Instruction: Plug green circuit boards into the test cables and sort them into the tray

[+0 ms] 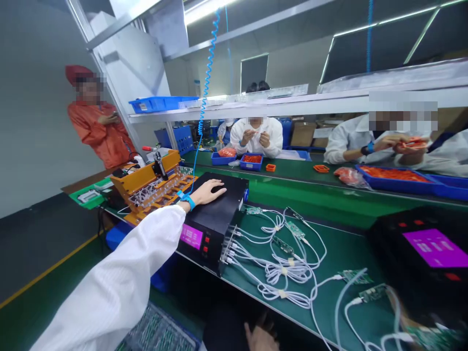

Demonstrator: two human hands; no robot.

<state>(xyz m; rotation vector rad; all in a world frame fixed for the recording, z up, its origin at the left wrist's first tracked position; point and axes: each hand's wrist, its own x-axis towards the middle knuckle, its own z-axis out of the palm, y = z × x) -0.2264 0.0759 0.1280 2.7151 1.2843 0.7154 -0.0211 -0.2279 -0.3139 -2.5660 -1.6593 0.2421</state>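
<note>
My left hand (207, 191) lies flat on top of a black test box (215, 214), fingers stretched and holding nothing. A blue wrist strap (186, 200) with a coiled blue cord (206, 78) circles that wrist. The box has a lit purple screen (191, 236) and red buttons on its front. White cables (281, 273) run from its side to several small green circuit boards (295, 230). Low at the bottom edge, below the bench, my right hand (260, 336) shows in part, dim and blurred, with its fingers apart and nothing visible in them.
An orange fixture (146, 185) stands left of the box. A second black box (420, 263) with a purple screen sits at right. Across the bench, people in white coats handle orange parts near blue trays (395, 185). A person in red (97, 122) stands at left.
</note>
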